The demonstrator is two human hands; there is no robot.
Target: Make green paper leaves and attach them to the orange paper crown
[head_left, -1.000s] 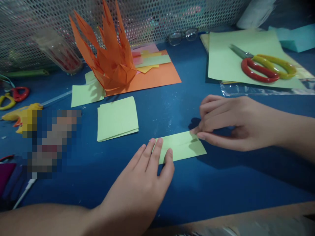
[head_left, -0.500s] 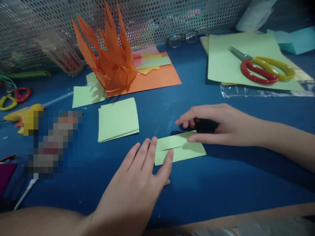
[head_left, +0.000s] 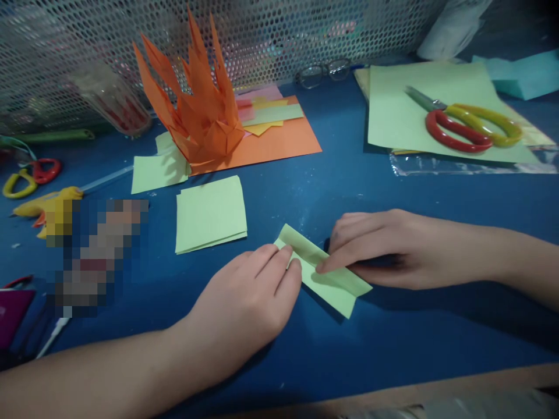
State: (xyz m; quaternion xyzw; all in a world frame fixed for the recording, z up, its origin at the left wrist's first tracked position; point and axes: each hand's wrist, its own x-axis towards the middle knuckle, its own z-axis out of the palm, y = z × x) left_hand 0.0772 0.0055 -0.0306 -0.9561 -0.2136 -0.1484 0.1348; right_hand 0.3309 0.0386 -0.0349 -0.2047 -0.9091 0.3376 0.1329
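Observation:
A small light green paper [head_left: 329, 285], creased lengthwise with a raised upper flap, lies slanted on the blue table. At its left end the bent fingers of my left hand [head_left: 253, 291] are closed on the paper, pinching its edge. My right hand [head_left: 388, 250] is at the other side, its index fingertip touching the paper near the crease and its thumb partly hidden beneath; whether it pinches the paper is unclear. A stack of green squares [head_left: 212, 215] lies to the left of the paper.
An orange folded-paper crown [head_left: 201, 116] stands on orange sheet [head_left: 301, 137] at the back. Scissors [head_left: 458, 131] rest on green sheets [head_left: 393, 105] at right. Eyeglasses [head_left: 323, 73] lie by the mesh. At left are a yellow glue gun [head_left: 56, 209], a blurred object and more scissors [head_left: 41, 171].
The green paper has turned clockwise and its flap now stands up. My left fingers have curled onto its left end. My right hand has moved down, its index finger now on the paper.

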